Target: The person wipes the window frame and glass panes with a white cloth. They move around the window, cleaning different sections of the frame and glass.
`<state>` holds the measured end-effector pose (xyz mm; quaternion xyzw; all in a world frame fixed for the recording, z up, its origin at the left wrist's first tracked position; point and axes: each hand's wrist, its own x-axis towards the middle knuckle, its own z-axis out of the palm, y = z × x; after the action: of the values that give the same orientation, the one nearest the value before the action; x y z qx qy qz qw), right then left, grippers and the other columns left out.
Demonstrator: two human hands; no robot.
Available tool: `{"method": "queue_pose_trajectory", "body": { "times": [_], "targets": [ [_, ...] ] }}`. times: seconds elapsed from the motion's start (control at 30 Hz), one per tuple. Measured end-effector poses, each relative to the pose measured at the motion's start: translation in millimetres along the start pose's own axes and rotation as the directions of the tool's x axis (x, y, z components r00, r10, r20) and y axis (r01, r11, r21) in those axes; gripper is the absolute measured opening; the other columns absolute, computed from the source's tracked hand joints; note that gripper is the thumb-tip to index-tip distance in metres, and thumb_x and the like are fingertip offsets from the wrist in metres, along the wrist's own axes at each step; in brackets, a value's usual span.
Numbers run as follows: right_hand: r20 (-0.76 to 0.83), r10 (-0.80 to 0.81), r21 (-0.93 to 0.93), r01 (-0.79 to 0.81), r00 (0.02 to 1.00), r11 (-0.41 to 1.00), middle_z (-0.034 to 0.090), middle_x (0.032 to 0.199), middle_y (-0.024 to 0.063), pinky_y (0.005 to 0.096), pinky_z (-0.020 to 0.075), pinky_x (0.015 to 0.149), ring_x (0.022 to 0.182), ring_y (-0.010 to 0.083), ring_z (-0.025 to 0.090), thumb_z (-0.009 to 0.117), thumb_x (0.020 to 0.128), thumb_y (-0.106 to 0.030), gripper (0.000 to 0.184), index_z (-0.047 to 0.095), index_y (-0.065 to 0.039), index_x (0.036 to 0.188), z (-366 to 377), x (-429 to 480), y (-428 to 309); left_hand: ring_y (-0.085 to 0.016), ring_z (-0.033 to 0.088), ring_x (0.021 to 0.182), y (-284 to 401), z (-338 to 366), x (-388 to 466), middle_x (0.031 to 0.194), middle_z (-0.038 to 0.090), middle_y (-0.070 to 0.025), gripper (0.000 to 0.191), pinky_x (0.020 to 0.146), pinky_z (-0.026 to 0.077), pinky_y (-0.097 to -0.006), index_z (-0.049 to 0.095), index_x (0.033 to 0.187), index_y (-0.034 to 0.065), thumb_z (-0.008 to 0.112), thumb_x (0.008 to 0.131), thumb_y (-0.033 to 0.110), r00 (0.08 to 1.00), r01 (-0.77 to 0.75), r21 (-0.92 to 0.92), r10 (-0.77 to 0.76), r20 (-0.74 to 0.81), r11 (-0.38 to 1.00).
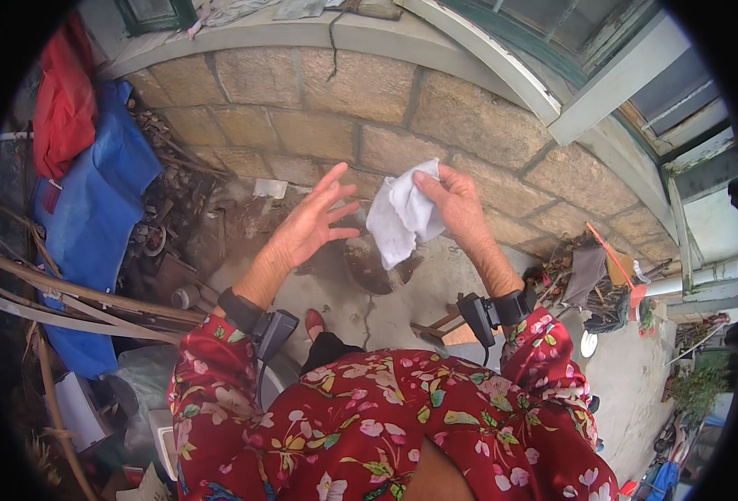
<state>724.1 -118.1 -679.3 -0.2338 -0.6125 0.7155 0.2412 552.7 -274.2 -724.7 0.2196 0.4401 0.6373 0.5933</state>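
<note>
A white cloth [403, 206] hangs in loose folds from my right hand [453, 197], pinched at its upper corner between thumb and fingers. My left hand [309, 222] is raised to the left of the cloth, fingers spread and holding nothing. A gap separates its fingertips from the cloth. Below the cloth, a round brown object [369, 266] rests on the concrete floor, partly hidden by the fabric; I cannot tell what it is. Both wrists wear black straps with small devices.
A stone block wall [344, 87] with a ledge stands ahead. On the left are a blue sheet [93, 206], a red cloth or bag [65, 100], long wooden poles [81, 288] and debris. Dry twigs and rubbish [585, 275] lie right, beside a small wooden frame [450, 329].
</note>
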Motion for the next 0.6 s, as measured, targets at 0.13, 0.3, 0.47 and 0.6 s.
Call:
{"method": "queue_pose_trajectory", "body": {
  "times": [0.13, 0.3, 0.47, 0.6],
  "targets": [
    [0.022, 0.080, 0.311, -0.083, 0.997, 0.947, 0.064, 0.097, 0.0058, 0.0303, 0.0518, 0.078, 0.086, 0.0141, 0.062, 0.056, 0.092, -0.024, 0.025, 0.057, -0.005, 0.108, 17, 28, 11, -0.031, 0.036, 0.127, -5, -35, -4, 0.140, 0.032, -0.0163, 0.060, 0.091, 0.046, -0.0517, 0.026, 0.142, 0.0156, 0.044, 0.093, 0.045, 0.999, 0.033, -0.132, -0.037, -0.031, 0.991],
    [0.228, 0.245, 0.443, -0.325, 0.942, 0.836, 0.057, 0.117, 0.0124, 0.0390, 0.0473, 0.091, 0.105, 0.0251, 0.058, 0.047, 0.095, -0.036, 0.044, 0.044, -0.004, 0.125, 41, 62, 15, -0.029, 0.045, 0.121, 9, -77, -21, 0.132, 0.043, -0.0171, 0.054, 0.090, 0.047, -0.0503, 0.037, 0.136, 0.0070, 0.044, 0.094, 0.041, 0.999, -0.034, -0.190, 0.032, -0.014, 0.981],
    [0.366, 0.244, 0.582, -0.426, 0.898, 0.692, 0.053, 0.126, 0.0127, 0.0394, 0.0430, 0.096, 0.113, 0.0260, 0.053, 0.037, 0.098, -0.037, 0.049, 0.037, -0.006, 0.135, 92, 90, 29, -0.028, 0.051, 0.116, 21, -113, -35, 0.128, 0.049, -0.0163, 0.044, 0.089, 0.049, -0.0465, 0.043, 0.129, 0.0023, 0.046, 0.095, 0.030, 0.995, -0.093, -0.160, 0.095, 0.005, 0.983],
    [0.439, 0.245, 0.609, -0.487, 0.864, 0.626, 0.053, 0.125, 0.0140, 0.0429, 0.0377, 0.100, 0.114, 0.0304, 0.051, 0.037, 0.097, -0.042, 0.050, 0.043, -0.004, 0.129, 137, 105, 47, -0.026, 0.050, 0.116, 14, -129, -36, 0.124, 0.051, -0.0151, 0.042, 0.089, 0.050, -0.0435, 0.046, 0.125, 0.0009, 0.052, 0.092, 0.026, 0.978, -0.171, -0.171, 0.147, -0.147, 0.970]
  ]
}}
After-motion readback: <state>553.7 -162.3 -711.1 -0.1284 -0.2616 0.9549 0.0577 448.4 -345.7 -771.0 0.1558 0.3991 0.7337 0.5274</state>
